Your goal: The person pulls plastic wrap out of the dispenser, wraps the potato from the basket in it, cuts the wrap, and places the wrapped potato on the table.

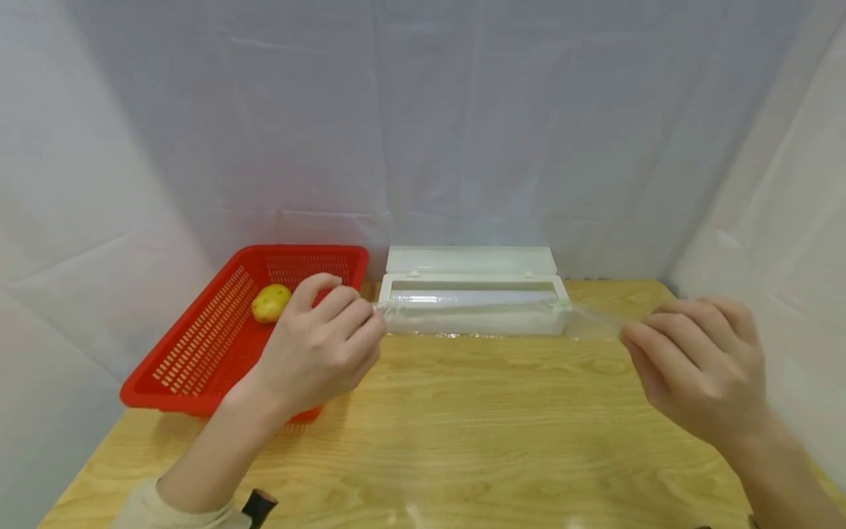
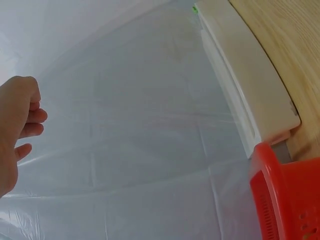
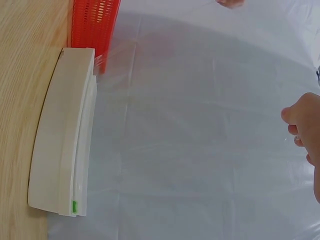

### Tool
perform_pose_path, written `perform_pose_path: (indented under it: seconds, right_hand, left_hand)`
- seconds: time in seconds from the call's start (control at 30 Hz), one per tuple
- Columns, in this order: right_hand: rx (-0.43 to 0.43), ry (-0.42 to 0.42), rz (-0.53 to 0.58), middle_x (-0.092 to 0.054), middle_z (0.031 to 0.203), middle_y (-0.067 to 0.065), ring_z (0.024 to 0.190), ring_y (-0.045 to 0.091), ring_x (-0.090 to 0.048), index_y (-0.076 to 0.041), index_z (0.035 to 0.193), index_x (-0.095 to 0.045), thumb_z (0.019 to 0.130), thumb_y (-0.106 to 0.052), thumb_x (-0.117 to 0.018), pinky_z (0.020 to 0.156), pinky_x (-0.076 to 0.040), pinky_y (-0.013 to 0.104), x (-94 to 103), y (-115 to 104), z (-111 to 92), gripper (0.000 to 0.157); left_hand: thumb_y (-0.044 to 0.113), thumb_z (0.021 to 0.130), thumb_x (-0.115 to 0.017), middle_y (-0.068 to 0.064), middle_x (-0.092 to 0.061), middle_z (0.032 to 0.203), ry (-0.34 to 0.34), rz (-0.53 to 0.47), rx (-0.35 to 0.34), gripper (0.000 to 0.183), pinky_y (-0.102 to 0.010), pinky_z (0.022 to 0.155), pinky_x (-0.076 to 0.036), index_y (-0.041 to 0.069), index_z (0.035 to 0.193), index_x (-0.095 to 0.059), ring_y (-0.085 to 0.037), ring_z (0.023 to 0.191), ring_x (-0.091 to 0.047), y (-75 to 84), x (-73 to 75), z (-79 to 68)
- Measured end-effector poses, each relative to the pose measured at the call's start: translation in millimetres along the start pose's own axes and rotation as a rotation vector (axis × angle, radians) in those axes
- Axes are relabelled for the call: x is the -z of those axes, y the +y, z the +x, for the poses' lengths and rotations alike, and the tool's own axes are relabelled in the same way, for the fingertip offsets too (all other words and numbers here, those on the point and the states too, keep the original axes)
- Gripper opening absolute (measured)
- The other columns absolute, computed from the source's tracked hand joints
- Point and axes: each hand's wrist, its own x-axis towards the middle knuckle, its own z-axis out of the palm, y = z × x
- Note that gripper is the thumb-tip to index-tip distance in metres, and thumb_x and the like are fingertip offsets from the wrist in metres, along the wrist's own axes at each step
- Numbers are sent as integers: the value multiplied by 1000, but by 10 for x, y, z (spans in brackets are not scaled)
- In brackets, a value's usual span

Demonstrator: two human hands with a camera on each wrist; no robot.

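A sheet of clear cling film (image 1: 595, 322) stretches between both hands, in front of a white film dispenser (image 1: 471, 260) with its lid raised. My left hand (image 1: 324, 344) pinches the film's left end, above the near right side of a red basket (image 1: 175, 400). At the other end my right hand (image 1: 703, 371) pinches the film with curled fingers, above the table's right side. A film roll (image 1: 472, 297) lies inside the dispenser. In the left wrist view the left hand (image 2: 15, 125) has its fingers curled. Whether the film still joins the roll is hard to tell.
A yellow, potato-like item (image 1: 270, 303) lies in the basket. The wooden table (image 1: 489, 441) is bounded by pale plastic sheeting (image 1: 463, 132) at the back and both sides. A green tab (image 3: 74, 206) marks one end of the dispenser.
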Motion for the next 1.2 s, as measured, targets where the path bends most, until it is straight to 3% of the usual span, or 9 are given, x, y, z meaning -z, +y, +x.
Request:
perform_pose_path:
  seconds: [0.2, 0.5, 0.7, 0.97, 1.2]
  right_hand:
    - [52, -48, 52, -52, 54, 11, 57, 32, -47, -1, 59, -57, 88, -7, -55, 59, -32, 41, 59, -45, 4, 30]
    - [62, -104, 107, -52, 55, 11, 56, 31, -46, -1, 58, -56, 88, -8, -52, 59, -33, 40, 112, -137, -79, 31]
    - [83, -154, 176, -53, 56, 10, 56, 30, -47, -1, 58, -56, 89, -8, -50, 62, -35, 40, 104, -133, -110, 32]
    - [133, -235, 261, -52, 59, 8, 57, 28, -49, -2, 60, -55, 89, -8, -47, 61, -36, 38, 86, -151, -174, 30]
    - [139, -421, 304, -51, 64, 5, 63, 25, -50, -5, 64, -56, 90, -9, -41, 65, -38, 36, 99, -159, -326, 30]
  left_hand:
    - [12, 88, -42, -7, -64, 70, 9, -39, -16, 23, -41, 77, -45, 4, 71, -56, -23, 69, -57, 39, 20, -38]
    - [7, 83, -43, -9, -65, 76, 28, -143, -35, 18, -42, 74, -44, 3, 69, -53, -23, 65, -50, 125, 18, -112]
    - [7, 82, -40, -5, -52, 63, 18, -214, -42, 20, -42, 74, -42, 5, 64, -49, -23, 66, -49, 158, -5, -135]
    - [9, 84, -36, -2, -51, 63, -68, -237, -71, 23, -39, 77, -42, 8, 64, -49, -21, 67, -50, 210, -65, -220]
    - [10, 84, -32, 0, -49, 62, -139, -262, -92, 26, -35, 76, -42, 10, 66, -50, -19, 66, -48, 293, -198, -345]
